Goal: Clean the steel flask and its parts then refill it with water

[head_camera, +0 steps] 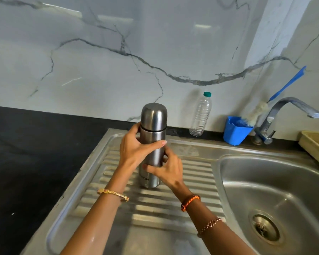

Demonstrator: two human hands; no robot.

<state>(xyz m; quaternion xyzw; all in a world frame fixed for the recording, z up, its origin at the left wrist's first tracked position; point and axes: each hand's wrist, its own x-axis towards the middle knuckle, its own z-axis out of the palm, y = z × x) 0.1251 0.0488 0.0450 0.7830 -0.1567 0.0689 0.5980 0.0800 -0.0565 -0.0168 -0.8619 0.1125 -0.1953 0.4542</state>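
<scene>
- The steel flask [152, 144] is standing upright on the ribbed drainboard [191, 173] of the steel sink unit, with its domed cap [154, 115] sitting on top.
- The left hand [134, 150] is wrapping around the upper body of the flask just under the cap seam, its fingers [136, 128] curling behind and its thumb lying across the front.
- The right hand [168, 170] is gripping the flask lower down, its fingers curled against the body.
- A clear plastic bottle [201, 115] with a green cap is standing near the marble wall, behind and to the right of the flask.
- A blue tub [235, 132] is holding a bottle brush [284, 91] with a blue handle, just beside the tap [287, 111].
- The sink basin [276, 190] is lying to the right; the dark tabletop [35, 153] is stretching to the left.
</scene>
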